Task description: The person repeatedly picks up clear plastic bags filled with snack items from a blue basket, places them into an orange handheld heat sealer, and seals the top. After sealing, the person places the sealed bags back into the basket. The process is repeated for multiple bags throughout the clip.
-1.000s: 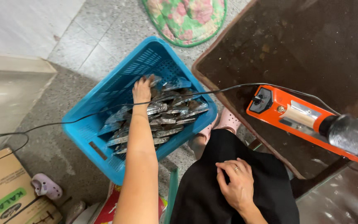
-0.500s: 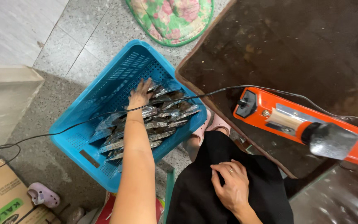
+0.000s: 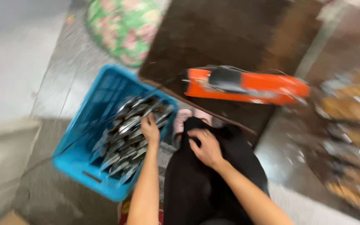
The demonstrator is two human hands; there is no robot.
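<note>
The dark worktop (image 3: 246, 37) carries an orange power tool (image 3: 246, 86) at about 1 o'clock from the person. The blue crate (image 3: 88, 125) sits low on the floor, at 10 o'clock. The left hand (image 3: 150, 128) rests on the grey metal pieces (image 3: 128, 137) inside it (whether it grips one, I cannot tell; everything is blurred). The right hand (image 3: 207, 146) lies loosely open on the black lap.

Open from above: blue crate (image 3: 89, 125), far half bare beside the piled metal pieces (image 3: 132, 137). Hemmed on the near right by the dark desk (image 3: 230, 37) edge and orange tool (image 3: 246, 85). Black cord (image 3: 84, 133) strung across the crate.
</note>
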